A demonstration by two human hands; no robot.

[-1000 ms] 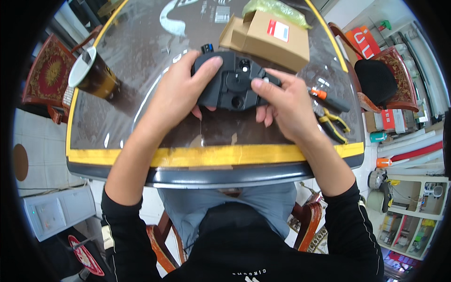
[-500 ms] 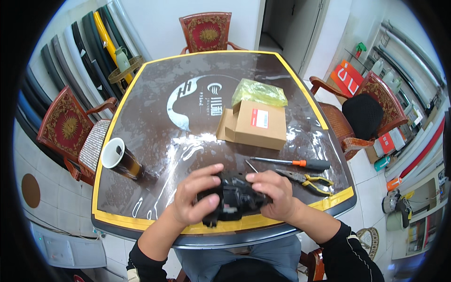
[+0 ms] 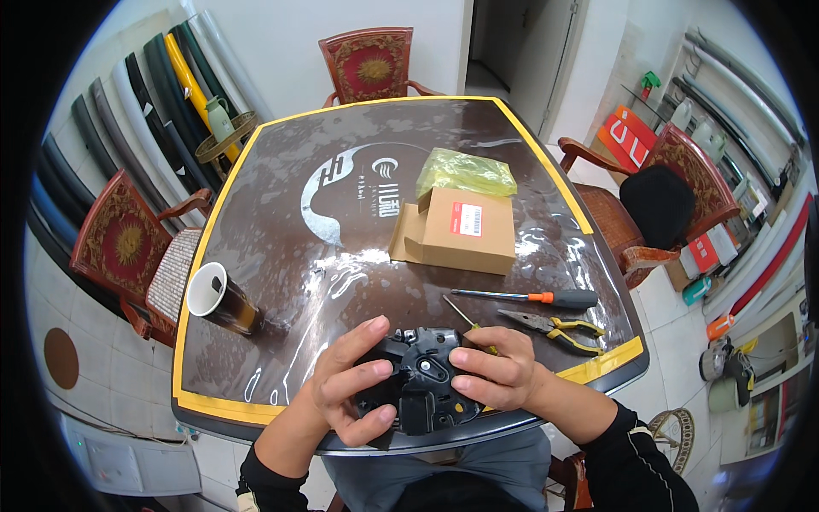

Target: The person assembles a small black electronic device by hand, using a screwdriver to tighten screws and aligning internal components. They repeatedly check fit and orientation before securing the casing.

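Note:
Between my two hands, over the table's near edge, is a black latch assembly (image 3: 422,369) of metal and plastic, with a round silver rivet on its upward face. My left hand (image 3: 351,384) grips its left side, fingers along the top and thumb lower down. My right hand (image 3: 503,367) holds the right side, its fingertips resting on the metal plate. Just beyond the right fingers lies a small screwdriver (image 3: 461,312) with a yellow handle, partly hidden by that hand. Pliers (image 3: 559,328) with yellow and black grips and a long screwdriver (image 3: 546,297) with an orange and black handle lie farther right.
An open cardboard box (image 3: 469,235) stands on the brown table (image 3: 281,179), a yellowish plastic bag (image 3: 467,172) behind it. At the left stands a paper cup (image 3: 223,299). Chairs surround the table, including one at the far side (image 3: 367,64). Rolls of material (image 3: 162,94) lean against the left wall.
The latch assembly has been turned in my hands, so its riveted metal face now shows. It sits slightly lower, and more of the small screwdriver's yellow handle is visible.

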